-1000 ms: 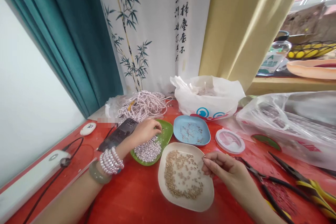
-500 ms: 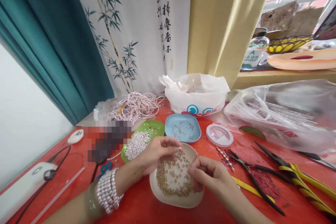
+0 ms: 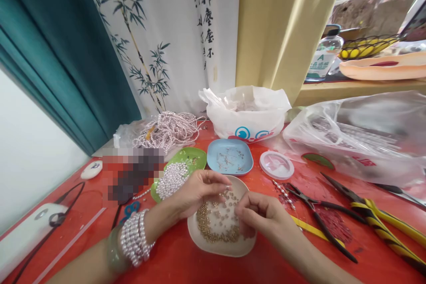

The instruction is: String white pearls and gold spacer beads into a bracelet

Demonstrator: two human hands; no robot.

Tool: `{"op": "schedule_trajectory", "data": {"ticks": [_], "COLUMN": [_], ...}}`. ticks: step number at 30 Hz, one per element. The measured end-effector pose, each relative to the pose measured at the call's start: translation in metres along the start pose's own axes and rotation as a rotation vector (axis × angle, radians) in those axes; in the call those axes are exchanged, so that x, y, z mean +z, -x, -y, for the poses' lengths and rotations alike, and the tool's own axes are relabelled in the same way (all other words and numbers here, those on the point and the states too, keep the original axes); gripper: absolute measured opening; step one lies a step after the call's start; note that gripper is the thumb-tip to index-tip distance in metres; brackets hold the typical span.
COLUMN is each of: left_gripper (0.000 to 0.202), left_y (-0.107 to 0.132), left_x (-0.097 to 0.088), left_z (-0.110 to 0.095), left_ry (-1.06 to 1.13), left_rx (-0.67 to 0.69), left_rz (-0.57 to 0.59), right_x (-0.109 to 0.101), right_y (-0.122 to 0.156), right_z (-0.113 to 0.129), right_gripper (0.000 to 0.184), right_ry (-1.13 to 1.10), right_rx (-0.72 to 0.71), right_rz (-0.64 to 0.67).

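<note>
Over a cream dish (image 3: 229, 250) my left hand (image 3: 201, 190) is closed in a pinch, with what looks like a small pearl bead at its fingertips. My right hand (image 3: 264, 214) pinches too, just right of it; whatever is between its fingers is too small or hidden. Small gold beads (image 3: 203, 224) and pale flower-shaped bits lie in the dish below both hands. Coils of pearl beads (image 3: 135, 240) wrap my left wrist. Behind the left hand, a green plate (image 3: 200, 156) bears a heap of loose pearl beads (image 3: 171, 179).
A blue tray (image 3: 213, 153) with small metal findings and a round clear-lidded box (image 3: 276, 165) stand behind the dish. Black-handled pliers (image 3: 328, 206) and yellow-handled pliers (image 3: 376, 217) lie right. Bead strands (image 3: 166, 131) and plastic bags (image 3: 246, 117) line the back. A white power strip (image 3: 36, 230) lies left.
The whole view has shifted slightly, so things appear a little higher and farther left. Both hands keep their pinch over the dish, the gap between them about the same.
</note>
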State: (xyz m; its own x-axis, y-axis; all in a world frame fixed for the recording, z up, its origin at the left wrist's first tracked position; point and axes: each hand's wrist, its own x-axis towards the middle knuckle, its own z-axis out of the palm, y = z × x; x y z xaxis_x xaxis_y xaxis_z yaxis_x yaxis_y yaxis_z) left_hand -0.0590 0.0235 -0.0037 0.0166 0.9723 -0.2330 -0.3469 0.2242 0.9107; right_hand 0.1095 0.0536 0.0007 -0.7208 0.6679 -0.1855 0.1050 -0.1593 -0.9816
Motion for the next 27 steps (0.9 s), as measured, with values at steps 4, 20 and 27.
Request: {"op": "schedule_trajectory", "data": {"ticks": [4,20,27], "left_gripper": [0.013,0.015,0.015], "left_y": [-0.0003,0.0,0.0014], "left_x": [-0.001,-0.0053,-0.0043], "left_z": [0.0009,0.0021,0.0008], "left_ry": [-0.002,-0.045,-0.04], "left_rx": [-0.006,0.0,-0.01], "left_rz": [0.013,0.026,0.029], "right_x": [-0.0009,-0.0014,-0.0018], "right_y": [0.0015,0.001,0.0014], "right_z": [0.002,0.0003,0.0], "right_gripper": [0.019,0.018,0.02], "right_ry": [0.012,0.021,0.015], "right_rx": [0.015,0.002,-0.008], "right_rz": [0.014,0.037,0.033]}}
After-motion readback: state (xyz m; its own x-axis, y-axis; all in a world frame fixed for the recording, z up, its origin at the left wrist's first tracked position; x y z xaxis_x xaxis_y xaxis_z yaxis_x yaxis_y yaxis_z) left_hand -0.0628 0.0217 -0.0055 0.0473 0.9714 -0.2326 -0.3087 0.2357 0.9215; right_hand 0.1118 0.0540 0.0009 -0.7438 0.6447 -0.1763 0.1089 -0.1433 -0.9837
